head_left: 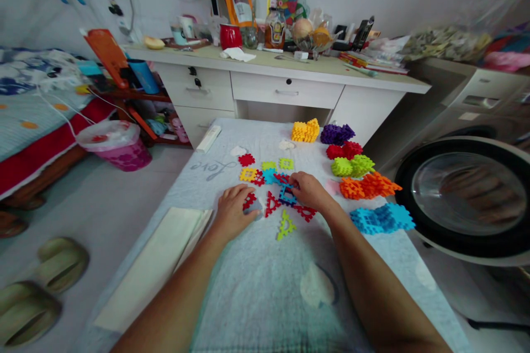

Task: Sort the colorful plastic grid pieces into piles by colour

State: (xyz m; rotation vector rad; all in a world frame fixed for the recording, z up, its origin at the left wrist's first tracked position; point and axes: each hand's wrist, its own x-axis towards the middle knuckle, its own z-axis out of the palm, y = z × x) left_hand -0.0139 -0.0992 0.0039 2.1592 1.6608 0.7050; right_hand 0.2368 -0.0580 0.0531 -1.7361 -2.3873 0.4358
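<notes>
Flat plastic interlocking pieces lie in a cluster on a light blue cloth point(269, 276). My left hand point(234, 210) rests palm down, fingers curled over a red piece point(249, 200). My right hand point(308, 190) pinches a blue square piece point(286, 196) joined to red pieces point(305, 212). A red triangle point(271, 204) and a lime triangle point(285, 226) lie between my hands. Yellow, red, green and cyan squares point(265, 172) sit just beyond.
Sorted stacks stand along the cloth's right side: yellow point(305, 130), purple point(336, 133), red point(344, 150), lime point(353, 166), orange point(368, 186), blue point(381, 218). A cluttered desk point(290, 74) is ahead, a washing machine door point(467, 198) right, a pink bin point(116, 144) and slippers point(37, 281) left.
</notes>
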